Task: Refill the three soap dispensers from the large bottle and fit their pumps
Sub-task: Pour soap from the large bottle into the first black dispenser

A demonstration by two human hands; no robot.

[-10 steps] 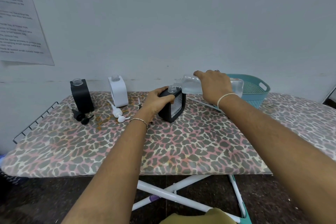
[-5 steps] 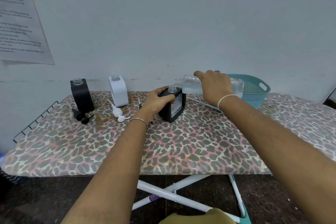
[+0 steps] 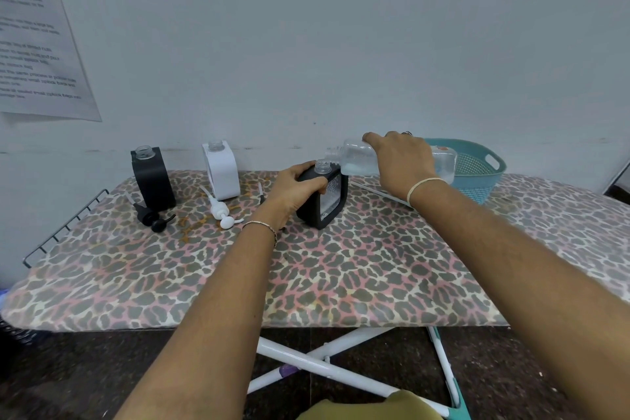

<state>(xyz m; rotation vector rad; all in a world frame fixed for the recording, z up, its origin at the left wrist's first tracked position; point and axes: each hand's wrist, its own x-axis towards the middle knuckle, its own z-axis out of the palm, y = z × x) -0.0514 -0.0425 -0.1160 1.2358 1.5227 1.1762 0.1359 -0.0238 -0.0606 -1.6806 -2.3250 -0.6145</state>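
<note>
My left hand (image 3: 296, 188) grips a black square dispenser (image 3: 329, 201) with an open clear neck, upright on the board. My right hand (image 3: 402, 160) holds the large clear bottle (image 3: 356, 158) tipped nearly flat, its mouth just above and right of the dispenser's neck. Clear liquid lies in the bottle's lower side. A second black dispenser (image 3: 152, 177) and a white dispenser (image 3: 221, 170) stand open at the back left. A black pump (image 3: 152, 217) and a white pump (image 3: 221, 211) lie in front of them.
The leopard-print ironing board (image 3: 341, 276) stands against a grey wall. A teal plastic basket (image 3: 477, 167) sits at the back right behind the bottle. A wire rack (image 3: 64, 228) juts from the board's left end. A long thin tube (image 3: 378, 194) lies right of the held dispenser.
The bottle's mouth has lifted slightly and moved a little right of the dispenser's neck. Both hands keep their grips.
</note>
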